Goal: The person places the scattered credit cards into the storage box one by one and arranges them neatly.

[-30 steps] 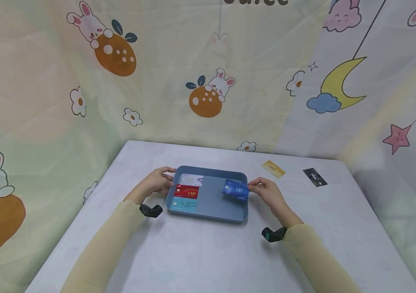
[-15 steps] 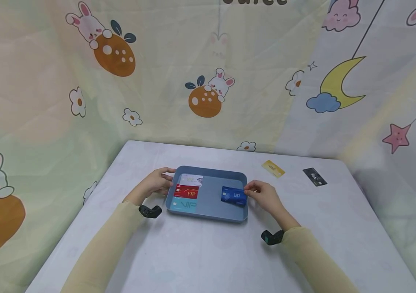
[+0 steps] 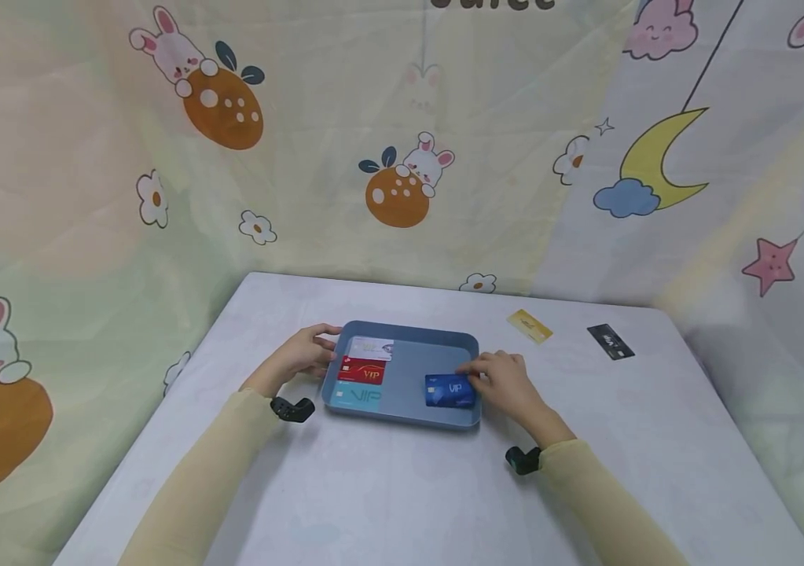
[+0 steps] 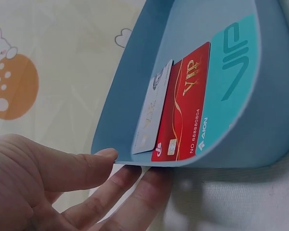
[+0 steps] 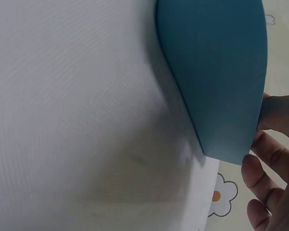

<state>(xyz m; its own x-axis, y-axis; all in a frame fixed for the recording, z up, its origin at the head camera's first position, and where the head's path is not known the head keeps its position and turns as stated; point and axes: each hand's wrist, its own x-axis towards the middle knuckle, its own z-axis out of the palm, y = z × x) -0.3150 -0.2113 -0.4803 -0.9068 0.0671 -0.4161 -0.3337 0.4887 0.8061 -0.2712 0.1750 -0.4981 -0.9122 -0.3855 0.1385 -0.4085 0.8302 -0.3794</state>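
A blue-grey tray (image 3: 409,417) lies on the table; its left rim is pinched by my left hand (image 4: 86,187), thumb at the rim and fingers against the outside. Inside, along the left, a white card (image 3: 368,348), a red VIP card (image 3: 361,370) and a turquoise VIP card (image 3: 357,395) form a column. At the tray's right side is a blue VIP card (image 3: 444,390), apparently lying flat. My right hand (image 3: 511,385) reaches over the right rim and holds this card by its upper right corner. The right wrist view hides the card behind the tray wall (image 5: 214,82).
Beyond the tray to the right, a gold card (image 3: 530,325) and a black VIP card (image 3: 610,342) lie on the white tabletop (image 3: 402,495). A patterned cloth backdrop (image 3: 317,157) rises behind and beside the table.
The blue card has moved left and toward me, and its tilt has straightened. My right hand has shifted with it, farther over the tray. The left hand and tray stay put.
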